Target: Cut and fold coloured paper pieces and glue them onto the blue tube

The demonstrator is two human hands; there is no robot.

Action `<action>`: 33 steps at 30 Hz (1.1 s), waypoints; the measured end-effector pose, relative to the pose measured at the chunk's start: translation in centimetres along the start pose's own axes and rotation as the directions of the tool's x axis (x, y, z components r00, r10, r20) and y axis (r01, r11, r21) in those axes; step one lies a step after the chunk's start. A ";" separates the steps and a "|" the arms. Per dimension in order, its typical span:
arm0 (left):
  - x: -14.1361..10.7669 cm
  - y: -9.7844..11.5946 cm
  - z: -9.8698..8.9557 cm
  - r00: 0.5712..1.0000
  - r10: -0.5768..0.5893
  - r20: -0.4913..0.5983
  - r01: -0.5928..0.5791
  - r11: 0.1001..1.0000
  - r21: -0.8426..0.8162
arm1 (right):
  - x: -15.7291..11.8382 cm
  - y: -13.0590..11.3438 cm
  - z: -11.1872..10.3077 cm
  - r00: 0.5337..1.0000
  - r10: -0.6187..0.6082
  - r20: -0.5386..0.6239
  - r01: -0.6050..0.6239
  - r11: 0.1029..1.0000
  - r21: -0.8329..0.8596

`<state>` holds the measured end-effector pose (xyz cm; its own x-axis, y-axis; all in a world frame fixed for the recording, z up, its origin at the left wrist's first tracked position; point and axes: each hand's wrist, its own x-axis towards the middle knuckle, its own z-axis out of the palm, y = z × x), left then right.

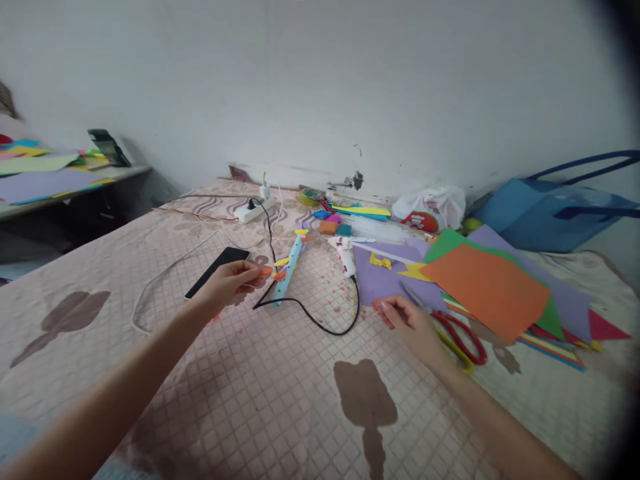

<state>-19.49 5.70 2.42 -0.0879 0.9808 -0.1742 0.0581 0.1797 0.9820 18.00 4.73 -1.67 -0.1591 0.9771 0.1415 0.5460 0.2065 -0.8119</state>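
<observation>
My left hand pinches a small orange paper piece at its fingertips. Just to the right lies a light blue strip with dark dots, bearing small yellow and orange pieces. My right hand has its fingers closed on another small orange paper piece, near the edge of a purple sheet. Beside that wrist lie scissors with red and yellow handles, partly covered by the hand. A white glue gun rests between the two hands, its black cord curving toward the blue strip.
A black phone lies beyond my left forearm. Behind are a white power strip, tape and a plastic bag. At right are stacked coloured sheets and a blue bag. Paper scraps dot the cloth.
</observation>
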 end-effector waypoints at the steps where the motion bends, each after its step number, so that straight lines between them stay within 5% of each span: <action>1: 0.1 0.0 0.1 1.000 -0.010 0.015 0.010 1.000 0.006 | 0.9 0.2 0.0 0.999 -0.009 -0.031 0.008 1.000 -0.015; 5: 0.7 -0.5 0.8 0.998 -0.027 0.054 0.025 0.999 0.029 | 4.5 1.3 0.7 0.989 -0.062 -0.133 0.065 0.998 0.012; 15: 0.7 -1.2 1.5 0.990 -0.076 0.117 0.066 0.994 0.085 | 10.5 2.5 2.6 0.986 -0.065 -0.153 0.052 0.995 -0.083; 26: 0.4 -0.4 1.6 0.982 -0.071 0.174 0.051 0.992 0.119 | 13.1 1.1 4.1 0.999 -0.042 0.002 0.042 0.987 -0.155; 33: 3.8 1.5 2.1 0.989 0.038 0.140 -0.057 0.989 0.133 | 13.4 0.0 4.4 0.997 -0.071 -0.005 0.069 0.977 -0.203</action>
<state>-17.63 9.87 3.02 0.0547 0.9879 -0.1448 0.1951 0.1317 0.9719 12.27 17.56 -2.29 -0.1931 0.9601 0.2022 0.6894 0.2794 -0.6683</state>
